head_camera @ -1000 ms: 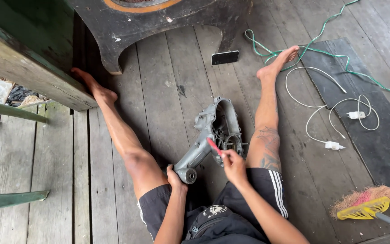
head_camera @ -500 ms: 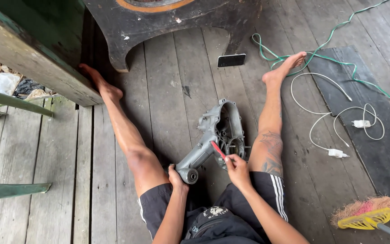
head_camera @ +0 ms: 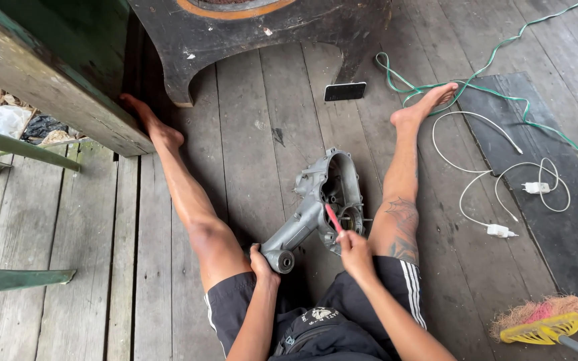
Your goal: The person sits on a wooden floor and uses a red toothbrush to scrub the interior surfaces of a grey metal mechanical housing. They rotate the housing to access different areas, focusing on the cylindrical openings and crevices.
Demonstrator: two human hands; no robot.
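Observation:
I sit on a wooden plank floor with my legs spread. Between them lies a grey metal engine casing (head_camera: 326, 200) with a long arm toward me. My left hand (head_camera: 262, 263) grips the round near end of that arm. My right hand (head_camera: 354, 253) holds a thin red-handled tool (head_camera: 333, 218), whose tip points into the casing's open cavity.
A black phone (head_camera: 344, 91) lies on the boards ahead. White cables with chargers (head_camera: 503, 194) and a green cord (head_camera: 490, 73) lie on a black mat (head_camera: 570, 227) at right. A yellow broom head (head_camera: 542, 324) is at lower right. A dark speaker box (head_camera: 262, 33) stands ahead, green rails (head_camera: 15, 147) left.
The view has shifted slightly, so the scene sits lower and further right in frame. My hands stay on the casing and the red tool in much the same pose.

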